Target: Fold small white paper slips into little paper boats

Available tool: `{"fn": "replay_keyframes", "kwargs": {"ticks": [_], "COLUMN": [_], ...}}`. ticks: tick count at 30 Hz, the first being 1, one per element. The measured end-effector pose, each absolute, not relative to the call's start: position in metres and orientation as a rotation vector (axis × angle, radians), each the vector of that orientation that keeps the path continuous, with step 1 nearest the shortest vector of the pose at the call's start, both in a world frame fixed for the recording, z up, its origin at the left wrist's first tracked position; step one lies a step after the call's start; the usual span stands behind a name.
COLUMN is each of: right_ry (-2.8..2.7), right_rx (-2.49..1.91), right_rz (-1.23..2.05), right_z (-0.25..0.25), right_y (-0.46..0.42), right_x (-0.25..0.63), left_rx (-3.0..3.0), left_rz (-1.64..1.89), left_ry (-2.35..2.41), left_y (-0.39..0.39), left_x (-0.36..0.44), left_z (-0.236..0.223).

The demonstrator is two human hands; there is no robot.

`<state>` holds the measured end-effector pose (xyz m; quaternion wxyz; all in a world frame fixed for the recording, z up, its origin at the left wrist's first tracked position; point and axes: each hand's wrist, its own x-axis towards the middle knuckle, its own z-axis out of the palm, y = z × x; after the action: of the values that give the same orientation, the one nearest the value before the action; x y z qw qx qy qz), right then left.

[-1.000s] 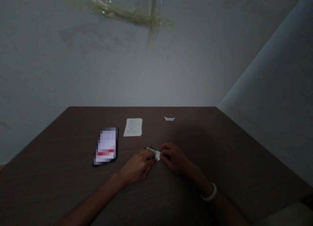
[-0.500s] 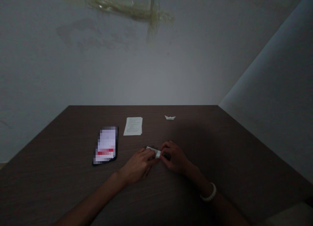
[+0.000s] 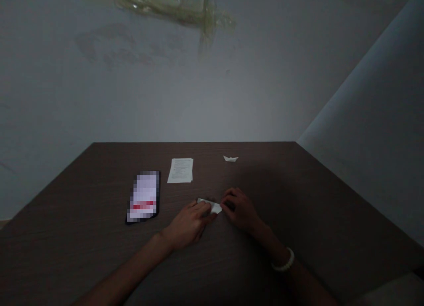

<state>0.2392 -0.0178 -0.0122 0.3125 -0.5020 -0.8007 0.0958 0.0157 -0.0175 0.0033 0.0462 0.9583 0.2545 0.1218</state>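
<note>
A small folded piece of white paper (image 3: 216, 207) lies low over the table in front of me, partly hidden by fingers. My left hand (image 3: 189, 222) is closed on its left part, with fingers on top and the thumb along the near edge. At the paper's right corner, the thumb and fingertips of my right hand (image 3: 239, 209) are pinched together, a dark gap showing inside the curled fingers. Farther back stands a small white paper boat (image 3: 231, 158).
Left of my hands lies a phone (image 3: 145, 195) with a lit, blurred screen. A small stack of printed paper sheets (image 3: 180, 170) rests behind it to the right. The brown table (image 3: 99, 253) meets a wall (image 3: 258, 98) at its far edge, and another wall rises on the right.
My right hand has shifted slightly right, and more of the folded paper's right end now shows. The left hand keeps its place on the paper.
</note>
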Motion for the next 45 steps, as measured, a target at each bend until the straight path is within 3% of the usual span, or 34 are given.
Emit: {"fn": "replay_keyframes", "kwargs": {"ticks": [45], "right_ry": [-1.999], "right_rx": [-1.404], "right_rz": [0.273], "right_z": [-0.012], "right_y": [-0.029], "right_x": [0.231], "left_rx": [2.888], "left_rz": [0.391], "left_ry": [0.822], "left_y": [-0.021], "left_x": [0.018], "left_z": [0.003]}}
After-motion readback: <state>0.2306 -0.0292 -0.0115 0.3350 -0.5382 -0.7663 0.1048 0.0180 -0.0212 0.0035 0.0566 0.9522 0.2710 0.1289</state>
